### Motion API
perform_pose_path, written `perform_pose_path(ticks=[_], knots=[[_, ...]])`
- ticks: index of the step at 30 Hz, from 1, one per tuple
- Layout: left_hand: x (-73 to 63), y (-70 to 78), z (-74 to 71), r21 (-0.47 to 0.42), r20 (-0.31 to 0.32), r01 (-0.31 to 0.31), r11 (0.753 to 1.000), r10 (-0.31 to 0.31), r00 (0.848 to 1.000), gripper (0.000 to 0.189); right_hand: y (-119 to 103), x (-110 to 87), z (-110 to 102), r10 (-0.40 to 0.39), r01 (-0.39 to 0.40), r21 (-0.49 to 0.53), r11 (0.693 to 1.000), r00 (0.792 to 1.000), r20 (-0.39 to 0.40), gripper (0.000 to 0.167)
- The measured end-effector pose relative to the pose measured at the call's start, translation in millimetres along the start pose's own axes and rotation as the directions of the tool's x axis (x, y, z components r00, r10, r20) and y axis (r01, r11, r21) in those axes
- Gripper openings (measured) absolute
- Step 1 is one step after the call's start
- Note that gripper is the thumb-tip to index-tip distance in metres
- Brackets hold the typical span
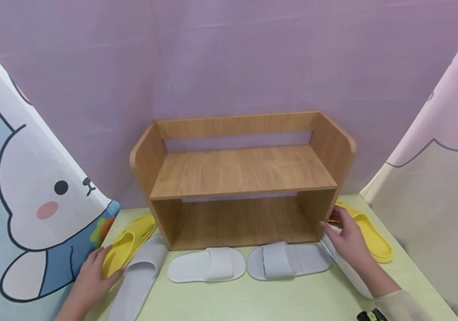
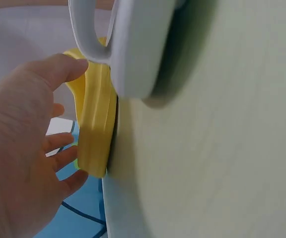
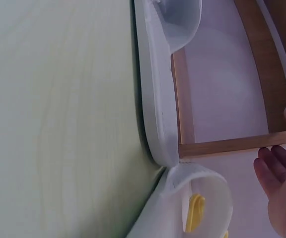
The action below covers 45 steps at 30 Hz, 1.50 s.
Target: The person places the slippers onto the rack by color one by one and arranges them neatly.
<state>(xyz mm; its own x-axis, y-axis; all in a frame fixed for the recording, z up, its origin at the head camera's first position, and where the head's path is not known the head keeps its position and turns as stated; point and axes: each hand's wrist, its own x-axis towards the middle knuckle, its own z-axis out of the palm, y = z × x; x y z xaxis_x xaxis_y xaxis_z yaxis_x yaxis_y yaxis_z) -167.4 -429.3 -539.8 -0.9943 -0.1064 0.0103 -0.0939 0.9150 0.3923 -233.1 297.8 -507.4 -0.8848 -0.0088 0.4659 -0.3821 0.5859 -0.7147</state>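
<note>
At lower left, the left hand's [image 1: 94, 277] loose, unclenched fingers flank the heel of one yellow slipper [image 1: 127, 245], its long axis running up and rightward from them. Farther up, at lower right, the right hand's [image 1: 348, 240] fingers, relaxed, sit between the second yellow slipper [image 1: 374, 235] and wooden shelf [image 1: 245, 169]; contact unclear.

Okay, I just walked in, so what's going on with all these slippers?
A person's left hand has its fingers and thumb spread about the heel of the left yellow slipper. Their right hand is at the right side of the shelf, holding no slipper. Two pale slippers lie crosswise in front on the table; a third lies left, and a fourth right beside another yellow one.
</note>
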Motion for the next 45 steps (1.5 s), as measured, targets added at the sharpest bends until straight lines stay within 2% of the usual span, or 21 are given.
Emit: perform_pose_path(ticks=[6, 11, 16, 21, 26, 29, 33, 36, 41, 45], knots=[[-1.7, -7.5, 1.3, -0.022, 0.064, 0.043, 0.999, -0.042, 0.997, 0.111, 4.4, 1.3, 7.5, 0.028, -0.028, 0.004, 1.0, 0.999, -0.025, 0.055], [0.2, -10.6, 6.3, -0.05, 0.127, 0.094, 0.994, -0.087, 0.988, 0.123, 5.5, 1.8, 9.1, 0.039, -0.04, -0.015, 0.999, 0.998, -0.052, 0.052], [1.8, -11.1, 9.0, -0.05, 0.144, 0.119, 0.992, -0.11, 0.983, 0.128, 5.4, 2.6, 10.1, 0.04, -0.042, -0.036, 0.998, 0.997, -0.071, 0.049], [0.7, -14.4, 9.2, -0.03, 0.126, 0.089, 0.996, -0.084, 0.988, 0.12, 5.0, 3.2, 10.2, 0.051, -0.053, -0.036, 0.998, 0.996, -0.068, 0.049], [-0.2, -17.8, 9.4, -0.013, 0.077, 0.032, 0.999, -0.031, 0.997, 0.11, 5.7, 3.7, 10.5, 0.054, -0.057, -0.029, 0.998, 0.996, -0.069, 0.049], [0.3, -17.7, 9.4, -0.023, 0.077, 0.043, 0.999, -0.041, 0.996, 0.11, 7.6, 3.8, 10.9, 0.06, -0.062, -0.034, 0.997, 0.996, -0.065, 0.049], [-0.7, -14.0, 5.9, -0.058, 0.099, 0.102, 0.993, -0.095, 0.991, 0.11, 7.7, 3.7, 10.5, 0.078, -0.079, -0.036, 0.996, 0.996, -0.051, 0.049], [-1.6, -9.7, 1.5, -0.085, 0.091, 0.137, 0.987, -0.129, 0.987, 0.104, 6.9, 3.7, 10.0, 0.085, -0.086, -0.031, 0.996, 0.995, -0.045, 0.05], [-2.0, -3.1, -3.8, -0.105, 0.044, 0.169, 0.98, -0.165, 0.985, 0.099, 5.9, 4.3, 9.8, 0.094, -0.095, -0.025, 0.995, 0.995, -0.043, 0.049], [-4.4, 1.8, -7.2, -0.107, -0.02, 0.143, 0.984, -0.146, 0.989, 0.095, 6.2, 4.7, 10.0, 0.099, -0.1, -0.022, 0.995, 0.994, -0.046, 0.049]])
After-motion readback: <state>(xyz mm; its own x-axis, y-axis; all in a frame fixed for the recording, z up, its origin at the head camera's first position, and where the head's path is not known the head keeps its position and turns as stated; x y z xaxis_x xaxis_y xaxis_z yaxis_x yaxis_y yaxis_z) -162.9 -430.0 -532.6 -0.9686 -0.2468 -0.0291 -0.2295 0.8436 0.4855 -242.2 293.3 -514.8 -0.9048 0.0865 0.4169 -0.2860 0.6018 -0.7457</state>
